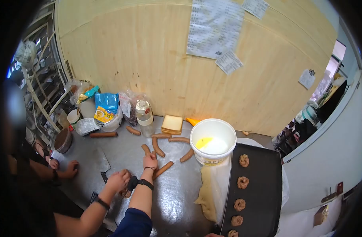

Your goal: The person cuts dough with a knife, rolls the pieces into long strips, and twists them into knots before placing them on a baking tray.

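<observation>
My left hand (150, 161), in a navy sleeve with a dark watch and a thin bracelet, reaches to the middle of the steel table. Its fingers are closed on a brown dough rope (145, 149). Another dough rope (164, 170) lies slanted just right of the hand, and several more, such as this bent dough rope (158, 147), lie beyond it. Of my right hand (214, 235) only a sliver shows at the bottom edge, by the black baking tray (256, 189); its fingers are hidden. Ring-shaped twisted dough pieces (243, 182) sit in a column on that tray.
A co-worker's hand (117, 180) is over a dough piece (126, 193) at left, near a knife (104, 168). A white bucket (212, 158), sliced bread (172, 123), a bottle (144, 118) and bagged ingredients (107, 103) line the back. A flat dough sheet (206, 193) lies beside the tray.
</observation>
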The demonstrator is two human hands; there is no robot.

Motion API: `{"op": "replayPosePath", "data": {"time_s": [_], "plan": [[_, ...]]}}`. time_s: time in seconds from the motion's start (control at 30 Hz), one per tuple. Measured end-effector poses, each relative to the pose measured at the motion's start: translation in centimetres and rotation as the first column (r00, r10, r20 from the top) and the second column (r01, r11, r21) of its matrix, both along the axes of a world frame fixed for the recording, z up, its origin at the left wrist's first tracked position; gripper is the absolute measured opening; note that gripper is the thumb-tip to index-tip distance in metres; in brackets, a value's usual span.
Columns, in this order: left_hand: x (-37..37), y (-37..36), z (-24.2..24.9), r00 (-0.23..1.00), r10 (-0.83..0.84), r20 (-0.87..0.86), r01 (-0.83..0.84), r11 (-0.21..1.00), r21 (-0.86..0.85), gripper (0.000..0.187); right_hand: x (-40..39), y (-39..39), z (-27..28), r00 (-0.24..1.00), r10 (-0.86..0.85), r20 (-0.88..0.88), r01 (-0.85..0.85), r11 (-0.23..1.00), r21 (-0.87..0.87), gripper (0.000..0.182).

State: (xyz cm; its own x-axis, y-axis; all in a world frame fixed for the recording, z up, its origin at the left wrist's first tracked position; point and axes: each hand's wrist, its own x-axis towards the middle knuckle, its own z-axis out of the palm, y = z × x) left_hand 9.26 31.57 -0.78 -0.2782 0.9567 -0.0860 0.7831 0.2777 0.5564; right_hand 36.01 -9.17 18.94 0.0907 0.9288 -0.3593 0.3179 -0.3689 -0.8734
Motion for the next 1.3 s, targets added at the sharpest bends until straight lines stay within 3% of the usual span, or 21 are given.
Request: {"op": "replayPosePath", "data": {"time_s": [0.03, 0.07, 0.1, 0.17, 0.23, 0.3, 0.33, 0.37, 0.4, 0.43, 0.47, 0.5, 0.57, 0.6, 0.67, 0.77, 0.83, 0.9, 1.03, 1.2, 1.3], "plan": [[-1.1, 0.6, 0.3, 0.896, 0.118, 0.428, -0.083, 0.992, -0.100, 0.021, -0.3, 0.1, -0.4, 1.000, 0.018, -0.004, -0.018, 1.000, -0.008, 0.020], [-1.7, 1.0, 0.5, 0.605, 0.246, 0.757, -0.112, 0.968, -0.226, 0.020, -0.4, 0.4, -0.6, 0.999, 0.047, 0.007, -0.047, 0.999, 0.008, 0.020], [-1.6, 0.6, 1.5, 0.608, 0.244, 0.755, -0.109, 0.968, -0.225, 0.020, 0.0, 0.5, -0.6, 0.998, 0.064, 0.014, -0.064, 0.998, 0.025, 0.020], [-1.1, -2.6, 5.7, 0.305, 0.043, 0.951, -0.171, 0.985, 0.010, 0.031, -0.1, 0.7, -0.8, 0.993, 0.116, 0.028, -0.117, 0.992, 0.052, 0.020], [1.4, -8.4, 10.7, 0.575, -0.215, 0.790, -0.099, 0.939, 0.329, 0.032, 0.1, 0.4, -1.0, 0.987, 0.152, 0.045, -0.155, 0.985, 0.078, 0.020], [3.5, -14.7, 12.9, 0.827, -0.432, 0.360, 0.142, 0.780, 0.610, 0.033, 0.5, -0.1, -1.2, 0.984, 0.170, 0.059, -0.175, 0.979, 0.102, 0.020], [4.0, -17.9, 12.6, 0.865, -0.494, 0.084, 0.323, 0.677, 0.662, 0.034, 0.6, -0.4, -1.5, 0.981, 0.178, 0.075, -0.185, 0.976, 0.111, 0.020], [4.2, -21.3, 12.2, 0.776, -0.618, -0.123, 0.561, 0.589, 0.581, 0.033, 0.8, -0.7, -2.0, 0.982, 0.176, 0.069, -0.182, 0.978, 0.100, 0.020], [4.4, -24.4, 9.9, 0.638, -0.763, -0.102, 0.761, 0.607, 0.228, 0.024, 1.0, -1.0, -2.6, 0.975, 0.208, 0.072, -0.216, 0.968, 0.127, 0.021], [5.0, -27.6, 7.8, 0.556, -0.830, -0.032, 0.831, 0.557, -0.014, 0.020, 1.1, -1.2, -2.9, 0.967, 0.242, 0.076, -0.252, 0.955, 0.159, 0.022], [4.7, -31.5, 4.7, 0.417, -0.884, -0.208, 0.902, 0.432, -0.026, 0.022, 1.3, -1.4, -2.7, 0.956, 0.287, 0.062, -0.288, 0.957, 0.017, 0.013], [4.0, -34.5, 2.4, 0.357, -0.914, -0.193, 0.923, 0.377, -0.078, 0.027, 1.4, -1.6, -2.5, 0.956, 0.289, 0.058, -0.290, 0.957, 0.018, 0.013], [3.6, -37.7, 5.0, 0.393, -0.880, -0.266, 0.915, 0.404, 0.017, 0.039, 1.6, -2.3, -2.0, 0.964, 0.266, 0.014, -0.266, 0.959, 0.097, 0.020], [3.9, -38.4, 4.8, 0.389, -0.884, -0.258, 0.916, 0.400, 0.011, 0.039, 1.7, -2.8, -1.9, 0.965, 0.262, 0.010, -0.262, 0.961, 0.087, 0.020], [4.7, -39.2, 3.7, 0.559, -0.824, -0.091, 0.828, 0.549, 0.114, 0.055, 1.7, -3.2, -2.3, 0.973, 0.233, 0.005, -0.233, 0.971, 0.049, 0.019], [6.9, -38.7, 0.8, 0.620, -0.772, -0.142, 0.785, 0.611, 0.101, 0.064, 1.5, -3.8, -2.8, 0.969, 0.246, 0.033, -0.247, 0.969, 0.030, 0.018], [8.7, -35.0, -0.6, 0.613, -0.729, -0.304, 0.764, 0.645, -0.007, 0.069, 1.3, -4.3, -3.1, 0.971, 0.239, 0.018, -0.240, 0.970, 0.031, 0.018], [10.7, -29.7, -0.3, 0.702, -0.636, -0.319, 0.662, 0.748, -0.034, 0.072, 1.1, -4.8, -3.2, 0.974, 0.225, 0.004, -0.225, 0.974, 0.026, 0.018], [11.9, -21.3, 1.5, 0.795, -0.524, -0.304, 0.570, 0.818, 0.079, 0.074, 0.9, -5.5, -3.6, 0.972, 0.234, 0.007, -0.234, 0.972, -0.004, 0.018], [10.9, -25.5, -1.0, 0.675, -0.690, -0.262, 0.724, 0.687, 0.056, 0.072, 0.8, -6.9, -4.9, 0.987, 0.146, -0.072, -0.147, 0.989, -0.015, 0.017], [8.8, -34.0, 0.7, 0.582, -0.769, -0.266, 0.790, 0.612, -0.041, 0.073, 0.4, -6.7, -5.8, 0.983, 0.174, 0.057, -0.175, 0.984, 0.011, 0.017]]}}
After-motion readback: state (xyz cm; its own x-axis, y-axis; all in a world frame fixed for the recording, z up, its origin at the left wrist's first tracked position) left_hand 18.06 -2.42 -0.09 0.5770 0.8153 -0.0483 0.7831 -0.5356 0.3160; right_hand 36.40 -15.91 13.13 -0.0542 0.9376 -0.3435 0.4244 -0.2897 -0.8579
